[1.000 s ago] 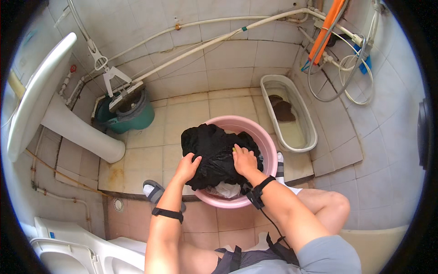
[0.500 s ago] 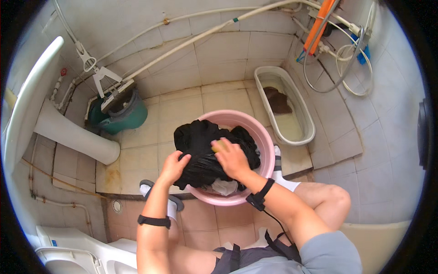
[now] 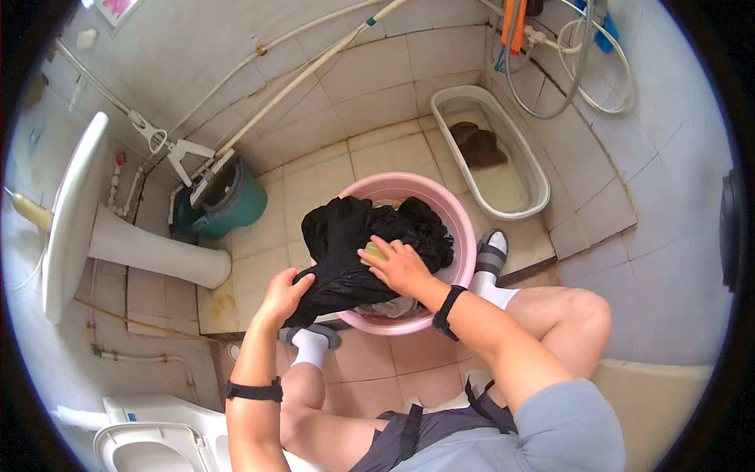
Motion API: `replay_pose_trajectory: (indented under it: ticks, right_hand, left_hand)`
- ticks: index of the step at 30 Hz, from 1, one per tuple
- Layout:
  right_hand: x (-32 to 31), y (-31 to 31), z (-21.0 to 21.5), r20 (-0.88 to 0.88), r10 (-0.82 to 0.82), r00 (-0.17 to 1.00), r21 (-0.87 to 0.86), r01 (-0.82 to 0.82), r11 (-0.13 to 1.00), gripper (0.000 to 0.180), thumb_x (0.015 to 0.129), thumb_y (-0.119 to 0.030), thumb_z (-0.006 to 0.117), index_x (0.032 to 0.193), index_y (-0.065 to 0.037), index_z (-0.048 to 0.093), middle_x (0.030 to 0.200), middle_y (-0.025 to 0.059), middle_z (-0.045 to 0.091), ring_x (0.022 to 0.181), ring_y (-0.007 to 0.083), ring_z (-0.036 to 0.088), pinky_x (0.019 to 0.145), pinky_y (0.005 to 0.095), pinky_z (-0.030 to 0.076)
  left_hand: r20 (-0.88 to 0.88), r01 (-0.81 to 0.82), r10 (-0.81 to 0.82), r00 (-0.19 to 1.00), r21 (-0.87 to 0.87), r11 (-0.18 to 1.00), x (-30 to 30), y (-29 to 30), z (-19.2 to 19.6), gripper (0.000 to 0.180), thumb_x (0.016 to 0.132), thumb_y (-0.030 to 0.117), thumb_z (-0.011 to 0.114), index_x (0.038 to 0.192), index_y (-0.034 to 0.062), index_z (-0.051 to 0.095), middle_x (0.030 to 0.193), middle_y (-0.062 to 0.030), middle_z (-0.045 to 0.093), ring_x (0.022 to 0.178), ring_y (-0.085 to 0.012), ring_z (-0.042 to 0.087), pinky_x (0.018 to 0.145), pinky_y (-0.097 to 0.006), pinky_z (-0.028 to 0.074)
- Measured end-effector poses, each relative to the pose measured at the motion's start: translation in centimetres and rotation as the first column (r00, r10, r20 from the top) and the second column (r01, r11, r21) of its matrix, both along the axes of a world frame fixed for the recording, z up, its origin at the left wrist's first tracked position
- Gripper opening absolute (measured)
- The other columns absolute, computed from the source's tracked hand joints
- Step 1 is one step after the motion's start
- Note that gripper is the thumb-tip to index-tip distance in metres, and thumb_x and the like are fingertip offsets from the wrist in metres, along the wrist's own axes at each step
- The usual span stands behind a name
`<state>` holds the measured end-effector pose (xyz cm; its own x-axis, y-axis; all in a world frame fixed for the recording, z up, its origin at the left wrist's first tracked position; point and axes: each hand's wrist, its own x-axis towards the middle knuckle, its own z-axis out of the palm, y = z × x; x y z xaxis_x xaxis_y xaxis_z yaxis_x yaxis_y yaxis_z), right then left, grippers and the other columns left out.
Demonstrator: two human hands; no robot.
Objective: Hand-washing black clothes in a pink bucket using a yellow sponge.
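Observation:
A black wet-looking garment (image 3: pixel 334 256) is heaped in a pink round basin (image 3: pixel 467 259) and hangs over its left rim. My left hand (image 3: pixel 283 297) is closed on the garment's near left edge and draws it out taut beside the basin. Pressed on the cloth, a yellow-green bar of soap (image 3: pixel 370 254) sits under the fingers of my right hand (image 3: pixel 403 271). Part of the soap is hidden by those fingers. Below the black cloth, some lighter fabric (image 3: pixel 391 307) shows inside the basin.
To the right stands a white oblong tub (image 3: pixel 543 193) with a dark brown thing (image 3: pixel 477 146) lying in water. A green bucket (image 3: pixel 250 211) with a mop is at the far left, near the pedestal sink (image 3: pixel 165 250). The toilet (image 3: pixel 149 433) lies at lower left.
My left hand has drawn the garment's edge left and toward me, stretching the cloth. My right hand has slid slightly nearer with the soap. The whole view has shifted a little.

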<state>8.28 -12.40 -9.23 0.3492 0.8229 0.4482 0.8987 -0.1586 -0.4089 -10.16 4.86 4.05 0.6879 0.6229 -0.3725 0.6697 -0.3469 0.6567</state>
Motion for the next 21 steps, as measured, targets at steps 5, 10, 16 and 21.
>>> replay_pose_trajectory:
  ticks: [5,10,16,21]
  right_hand:
    - [5.6,-3.4,-2.4,-0.245,-0.474,0.846,-0.475,0.322,0.819,0.042,0.094,-0.031,0.050,0.135,-0.024,0.046,0.127,0.0156,0.052,0.102,0.0341,0.056,0.086,0.0449,0.046]
    - [4.0,-4.9,0.0,-0.980,-0.177,0.088,-0.117,0.459,0.880,0.049,0.099,-0.033,0.044,0.144,-0.015,0.036,0.117,0.0117,0.060,0.072,0.0155,0.056,0.067,0.0300,0.049]
    - [-4.3,-6.4,-0.9,-0.970,0.044,0.238,0.193,0.653,0.732,0.048,0.101,-0.030,0.040,0.146,-0.017,0.031,0.128,0.0073,0.051,0.076,0.0098,0.052,0.064,0.0241,0.046]
    - [-2.8,-5.9,4.7,-0.944,0.295,-0.150,0.181,0.514,0.838,0.050,0.101,-0.032,0.041,0.148,-0.021,0.028,0.118,0.0004,0.050,0.073,0.0073,0.049,0.059,0.0195,0.044]
  left_hand:
    - [-0.022,-0.038,0.037,0.999,-0.058,0.998,1.4,-2.0,3.7,0.032,0.088,0.028,0.063,0.089,-0.0040,0.060,0.073,-0.0052,0.059,0.066,-0.0125,0.052,0.060,-0.030,0.044]
    - [0.068,-0.089,0.116,0.991,-0.318,0.944,5.5,-5.6,10.7,0.026,0.090,0.024,0.062,0.095,-0.0010,0.062,0.080,-0.0049,0.064,0.068,-0.0128,0.060,0.059,-0.028,0.048]
    - [0.287,-0.053,0.142,0.947,-0.297,0.953,11.0,-9.7,20.7,0.017,0.087,0.022,0.064,0.088,0.0055,0.060,0.079,-0.0069,0.063,0.069,-0.0202,0.064,0.060,-0.034,0.053]
    - [0.413,-0.264,0.365,0.835,-0.281,0.923,12.5,-11.8,28.0,0.025,0.088,0.029,0.061,0.093,0.0046,0.061,0.082,-0.0091,0.066,0.070,-0.0227,0.064,0.068,-0.037,0.053]
